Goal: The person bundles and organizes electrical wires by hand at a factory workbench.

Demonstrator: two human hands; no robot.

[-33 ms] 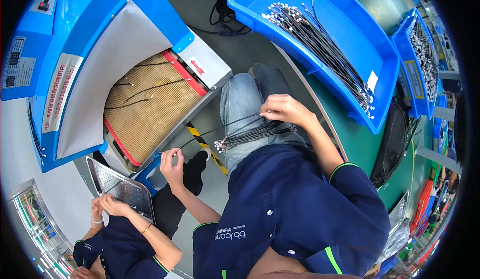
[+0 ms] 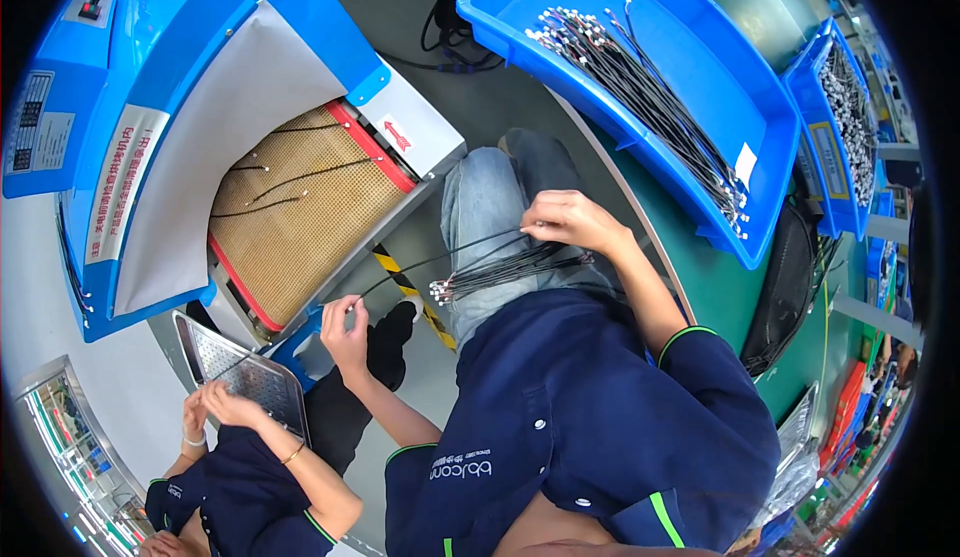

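A single black cable runs between my two hands above my lap. My left hand pinches its near-left end between thumb and fingertips. At the other end my right hand is closed on the cable, with its fingertips pressed together. Under the stretched cable, a bundle of black cables with small white connectors at the left lies across my thighs. Part of that bundle passes below my right hand.
To the left, a blue machine has a mesh conveyor belt carrying several cables. A blue tray of cables sits on the green table at right. At lower left, a co-worker's hands work beside a perforated metal tray.
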